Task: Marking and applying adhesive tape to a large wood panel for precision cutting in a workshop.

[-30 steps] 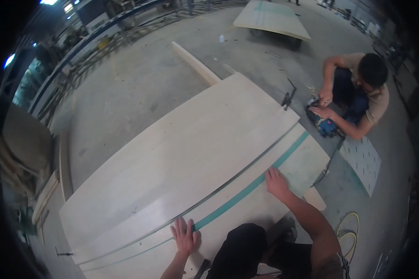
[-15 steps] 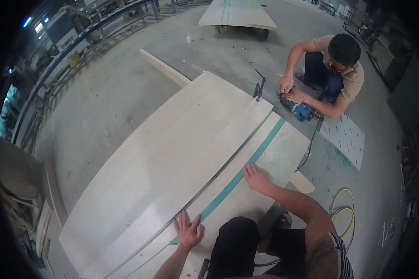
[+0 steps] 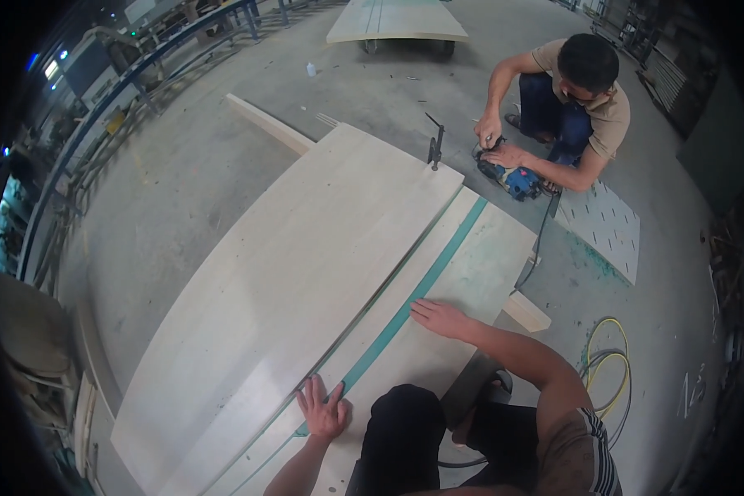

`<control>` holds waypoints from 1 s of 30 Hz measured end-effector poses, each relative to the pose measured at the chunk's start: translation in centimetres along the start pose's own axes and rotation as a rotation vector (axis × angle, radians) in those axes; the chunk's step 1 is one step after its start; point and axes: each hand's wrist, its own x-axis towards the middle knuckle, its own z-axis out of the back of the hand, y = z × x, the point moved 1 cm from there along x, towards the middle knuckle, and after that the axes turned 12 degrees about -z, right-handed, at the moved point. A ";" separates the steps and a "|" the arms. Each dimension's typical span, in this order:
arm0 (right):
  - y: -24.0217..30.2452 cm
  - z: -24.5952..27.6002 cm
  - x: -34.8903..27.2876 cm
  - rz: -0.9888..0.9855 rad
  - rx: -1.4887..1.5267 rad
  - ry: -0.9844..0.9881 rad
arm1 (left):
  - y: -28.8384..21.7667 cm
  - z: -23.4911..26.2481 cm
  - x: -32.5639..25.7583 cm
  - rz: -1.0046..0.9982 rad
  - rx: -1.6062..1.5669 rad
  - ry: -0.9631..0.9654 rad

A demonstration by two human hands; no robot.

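Note:
A large pale wooden panel (image 3: 306,240) with a curved left edge lies across the middle of the view. On its right side a narrow pale strip (image 3: 405,273) and a green inlaid band (image 3: 450,250) run diagonally towards me, with a dark gap beside the strip. My left hand (image 3: 323,410) rests with spread fingers over the strip and the near part of the green band. Farther along, my right hand (image 3: 440,318) lies flat on the pale board, its fingertips at the band's right edge. Neither hand holds anything.
A black clamp (image 3: 436,149) grips the panel's far corner. Beyond it a crouching person (image 3: 583,107) handles a blue power tool (image 3: 519,182) on the floor. A slotted white board (image 3: 610,236), a yellow hose (image 3: 624,339), a wheeled platform (image 3: 397,21) and a timber beam (image 3: 269,124) stand around.
The whole view has shifted, so the panel appears farther left and higher. My right hand has turned flatter, fingers now pointing left, and come slightly nearer along the band. My left hand stays in place.

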 end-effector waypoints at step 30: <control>-2.1 -0.4 2.9 -0.244 0.111 -0.053 | -1.0 0.3 0.4 0.062 0.021 0.099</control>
